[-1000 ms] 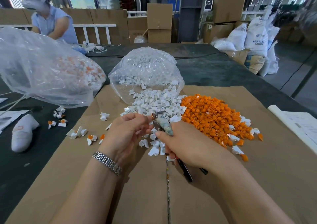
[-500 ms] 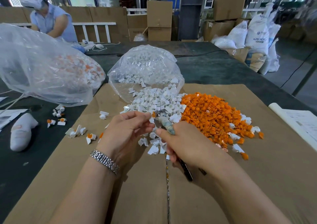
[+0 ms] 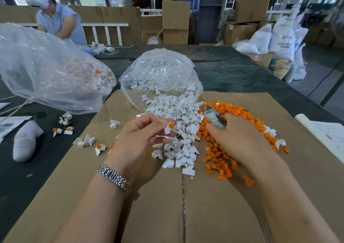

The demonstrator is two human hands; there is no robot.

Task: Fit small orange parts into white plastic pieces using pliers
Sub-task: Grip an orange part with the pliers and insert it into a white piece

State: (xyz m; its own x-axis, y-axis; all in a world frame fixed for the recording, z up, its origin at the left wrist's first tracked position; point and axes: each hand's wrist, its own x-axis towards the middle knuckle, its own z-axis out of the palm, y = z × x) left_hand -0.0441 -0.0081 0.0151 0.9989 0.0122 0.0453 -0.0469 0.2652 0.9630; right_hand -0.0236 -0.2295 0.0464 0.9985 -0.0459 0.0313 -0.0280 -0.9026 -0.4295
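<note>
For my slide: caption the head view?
Left hand pinches orange-fitted white plastic piece; right hand grips pliers.

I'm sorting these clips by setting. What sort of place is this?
Most likely a factory or warehouse assembly bench. Loose heaps of white plastic pieces and orange parts lie on a cardboard sheet, stacked cartons and white sacks stand behind, and another worker sits at the same table.
</note>
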